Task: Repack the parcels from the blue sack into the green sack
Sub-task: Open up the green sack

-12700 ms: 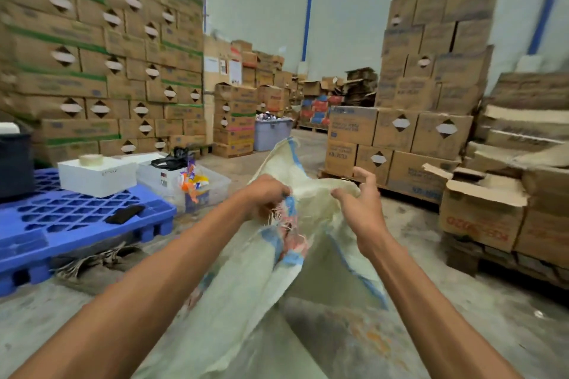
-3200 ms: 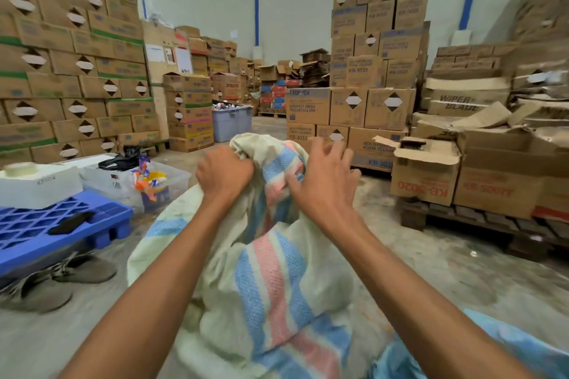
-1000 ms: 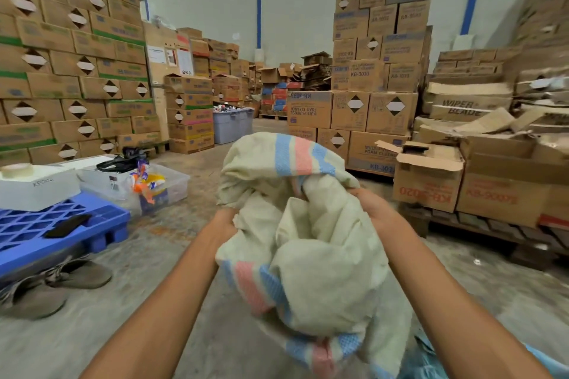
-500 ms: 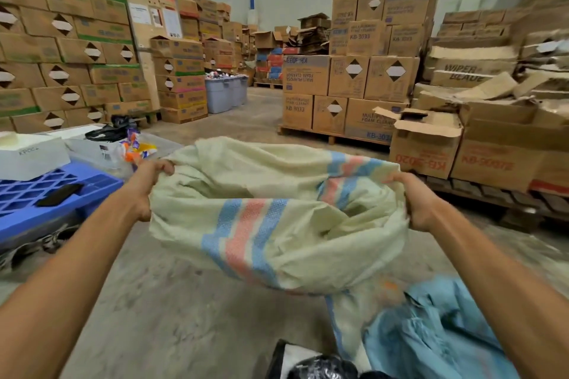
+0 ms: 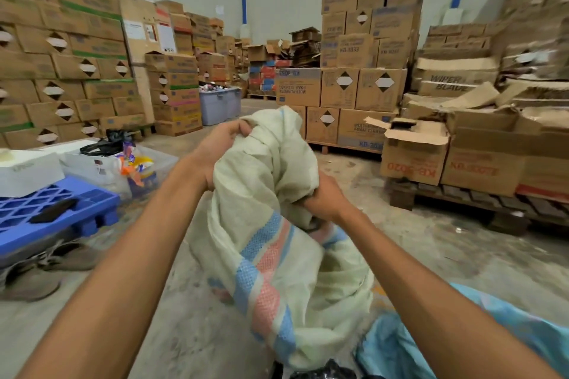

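Containers first. A pale green woven sack [image 5: 271, 280] with a blue and pink stripe band hangs crumpled at centre, and its lower end trails down to the concrete floor [image 5: 446, 258]. Its top is bunched up, so the inside is hidden and the contents cannot be told. A blue sack [image 5: 397, 348] lies slumped on the floor at lower right, just beside the green sack's lower end and partly behind the right forearm. Its contents are also out of view. A black wrapped parcel [image 5: 326, 372] shows at the bottom edge, touching the hem of the green sack.

At left, a clear plastic tub [image 5: 160, 163] holds small bright orange, yellow and blue packets, with a black bag slumped on the lid beside it. A white box [image 5: 27, 169] stands on a blue pallet [image 5: 77, 224], which also carries a flat black object [image 5: 54, 211]. A pair of grey shoes [image 5: 46, 271] sits on the floor in front of the pallet. Farther back, a grey lidless bin [image 5: 220, 106] is heaped with small items too blurred to name. At right, a carton [image 5: 412, 157] with its flaps open stands on a wooden pallet among stacked cartons, and its inside cannot be seen.

Hands. The left hand [image 5: 215, 151] is raised, with its fingers curled tight round a bunch of the green sack's top edge. The right hand [image 5: 323, 198] is lower and grips a fold of the same sack, its fingers buried in the cloth.
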{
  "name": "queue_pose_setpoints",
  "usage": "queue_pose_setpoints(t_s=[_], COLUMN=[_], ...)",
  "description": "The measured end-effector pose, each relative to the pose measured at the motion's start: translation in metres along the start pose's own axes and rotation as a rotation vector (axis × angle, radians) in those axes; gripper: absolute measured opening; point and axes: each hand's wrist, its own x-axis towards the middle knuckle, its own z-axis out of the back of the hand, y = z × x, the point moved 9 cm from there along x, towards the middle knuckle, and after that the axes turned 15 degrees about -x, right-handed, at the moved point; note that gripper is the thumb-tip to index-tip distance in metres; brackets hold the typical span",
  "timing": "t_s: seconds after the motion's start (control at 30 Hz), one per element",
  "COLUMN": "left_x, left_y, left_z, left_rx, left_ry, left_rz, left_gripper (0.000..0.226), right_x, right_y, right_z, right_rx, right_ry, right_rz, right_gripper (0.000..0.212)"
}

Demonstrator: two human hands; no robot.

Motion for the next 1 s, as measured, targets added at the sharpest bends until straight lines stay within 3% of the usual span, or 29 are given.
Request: queue_pose_setpoints(t_s=[0.03, 0.07, 0.1, 0.17, 0.2, 0.27, 0.37, 0.47, 0.53, 0.63, 0.7, 0.73, 0.8, 0.87, 0.93, 1.0], left_x=[-0.001, 0.0, 0.003, 0.004, 0.002, -0.01, -0.027, -0.023, -0.008, 0.013, 0.021, 0.025, 0.036, 0.047, 0.056, 0.046], left_y=[-0.004, -0.008, -0.013, -0.028, -0.035, -0.046, -0.039, -0.013, 0.009, 0.021, 0.013, 0.008, 0.005, 0.016, 0.039, 0.051], left_z=[-0.001, 0.004, 0.015, 0.037, 0.04, 0.037, 0.012, -0.013, -0.012, 0.017, 0.036, 0.041, 0.049, 0.065, 0.082, 0.115], left_rx=[0.074, 0.197, 0.336, 0.606, 0.795, 1.078, 1.013, 0.996, 1.07, 0.971, 0.822, 0.759, 0.573, 0.28, 0.058, 0.026], left_ry=[-0.023, -0.074, -0.155, -0.402, -0.51, -0.704, -0.78, -0.673, -0.637, -0.716, -0.777, -0.774, -0.736, -0.614, -0.398, -0.348], left_rz=[-0.001, -0.008, -0.032, -0.174, -0.273, -0.539, -0.807, -0.825, -0.744, -0.656, -0.63, -0.607, -0.53, -0.328, -0.056, 0.112], left_gripper=[0.02, 0.026, 0.05, 0.107, 0.123, 0.117, 0.097, 0.117, 0.137, 0.146, 0.133, 0.116, 0.058, 0.026, 0.025, 0.022], right_x=[0.002, 0.005, 0.007, 0.007, 0.003, -0.012, -0.023, -0.022, -0.016, -0.002, -0.01, -0.017, -0.031, -0.039, -0.045, -0.062], right_y=[-0.001, -0.008, -0.016, -0.037, -0.046, -0.063, -0.071, -0.063, -0.059, -0.051, -0.024, -0.011, -0.007, -0.027, -0.07, -0.114], right_z=[-0.002, -0.002, 0.004, 0.023, 0.034, 0.05, 0.063, 0.069, 0.075, 0.071, 0.063, 0.061, 0.059, 0.067, 0.091, 0.108], right_rx=[-0.011, -0.029, -0.009, 0.1, 0.174, 0.327, 0.708, 1.136, 1.261, 1.18, 1.193, 1.188, 1.182, 1.216, 1.184, 1.153], right_ry=[0.08, 0.116, 0.097, -0.039, -0.119, -0.255, -0.415, -0.502, -0.445, -0.089, 0.196, 0.304, 0.427, 0.398, 0.238, 0.162], right_rz=[-0.013, -0.049, -0.118, -0.33, -0.457, -0.743, -0.957, -1.0, -0.958, -0.775, -0.593, -0.52, -0.425, -0.438, -0.493, -0.594], right_gripper=[0.062, 0.042, 0.029, 0.02, 0.02, 0.022, 0.027, 0.034, 0.038, 0.041, 0.039, 0.038, 0.038, 0.031, 0.024, 0.024])
